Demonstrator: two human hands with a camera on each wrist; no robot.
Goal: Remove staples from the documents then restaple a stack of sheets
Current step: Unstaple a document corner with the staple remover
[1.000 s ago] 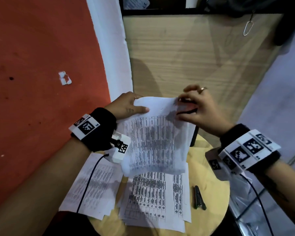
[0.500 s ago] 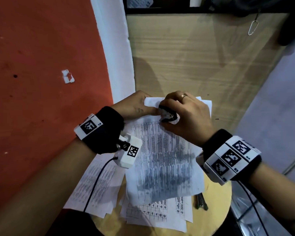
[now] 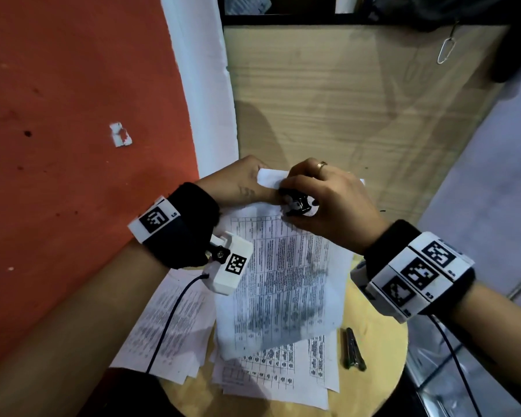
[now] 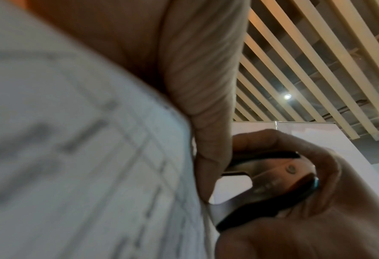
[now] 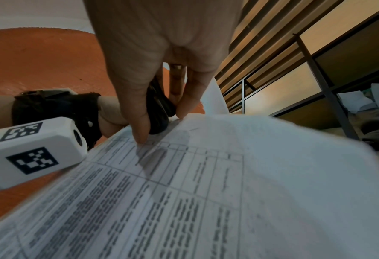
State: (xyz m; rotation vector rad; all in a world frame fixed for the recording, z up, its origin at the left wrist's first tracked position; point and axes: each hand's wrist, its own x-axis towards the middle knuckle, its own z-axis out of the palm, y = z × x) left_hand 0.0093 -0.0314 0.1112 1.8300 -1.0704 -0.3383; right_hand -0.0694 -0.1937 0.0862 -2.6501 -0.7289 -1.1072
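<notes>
A printed document (image 3: 283,281) with dense tables is held up above the round table, its top corner between both hands. My left hand (image 3: 241,185) pinches that top left corner, thumb on the front of the page (image 4: 84,157). My right hand (image 3: 316,200) grips a black staple remover (image 3: 298,204) and holds its metal claws against the corner beside the left thumb. The left wrist view shows the staple remover (image 4: 270,182) squeezed between thumb and fingers. In the right wrist view the staple remover (image 5: 157,108) sits on the top edge of the document (image 5: 206,192).
More printed sheets (image 3: 274,374) lie on the round yellow table (image 3: 382,383), with another pile (image 3: 169,326) hanging over its left edge. A dark stapler (image 3: 354,352) lies on the table at the right. An orange floor is at left, a wooden panel behind.
My right hand with the staple remover has moved left from the sheet's top right to the top left corner by my left thumb. The document has dropped lower and tilted.
</notes>
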